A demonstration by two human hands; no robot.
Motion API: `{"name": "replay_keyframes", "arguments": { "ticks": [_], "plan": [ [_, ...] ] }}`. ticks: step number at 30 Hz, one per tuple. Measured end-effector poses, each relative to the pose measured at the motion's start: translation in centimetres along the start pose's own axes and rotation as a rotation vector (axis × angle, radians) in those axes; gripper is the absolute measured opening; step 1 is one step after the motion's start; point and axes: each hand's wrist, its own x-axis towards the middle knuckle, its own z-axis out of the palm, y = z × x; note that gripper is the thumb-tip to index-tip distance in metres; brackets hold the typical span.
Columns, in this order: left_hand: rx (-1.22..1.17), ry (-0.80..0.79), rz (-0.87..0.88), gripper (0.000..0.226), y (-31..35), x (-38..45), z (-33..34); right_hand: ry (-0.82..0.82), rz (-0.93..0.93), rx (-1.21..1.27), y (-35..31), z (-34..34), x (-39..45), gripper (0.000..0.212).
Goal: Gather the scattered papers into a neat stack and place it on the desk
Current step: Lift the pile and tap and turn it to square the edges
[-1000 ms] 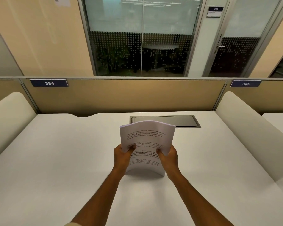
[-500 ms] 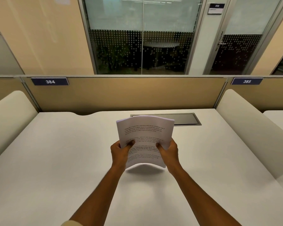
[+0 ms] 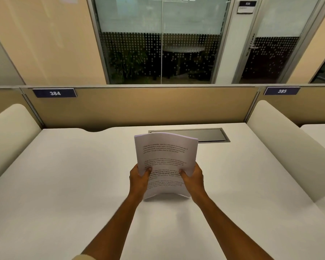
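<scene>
A stack of white printed papers (image 3: 165, 152) stands nearly upright above the middle of the white desk (image 3: 64, 184), its sheets bowed and its bottom edge close to the desk surface. My left hand (image 3: 139, 180) grips the stack's lower left edge with the thumb on the front page. My right hand (image 3: 192, 178) grips the lower right edge the same way. The fingers behind the sheets are hidden.
A dark metal cable hatch (image 3: 204, 135) is set into the desk behind the papers. Rounded cream dividers rise at the left (image 3: 9, 132) and right (image 3: 281, 147). A tan partition (image 3: 148, 106) with number plates 384 and 385 closes the back.
The stack dipped toward the desk, lifted, and now sits slightly lower again between both hands. Both grips are unchanged.
</scene>
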Motion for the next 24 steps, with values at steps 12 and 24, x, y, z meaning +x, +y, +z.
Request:
{"name": "replay_keyframes", "arguments": {
  "ticks": [12, 24],
  "plan": [
    [0.012, -0.036, 0.010, 0.033, -1.2, 0.2, 0.3, 0.002, 0.041, 0.013, 1.6, 0.1, 0.1, 0.051],
    [0.144, -0.138, 0.107, 0.024, 2.5, 3.4, -0.1, -0.022, -0.055, 0.066, -2.5, -1.5, 2.7, 0.038]
  ]
}}
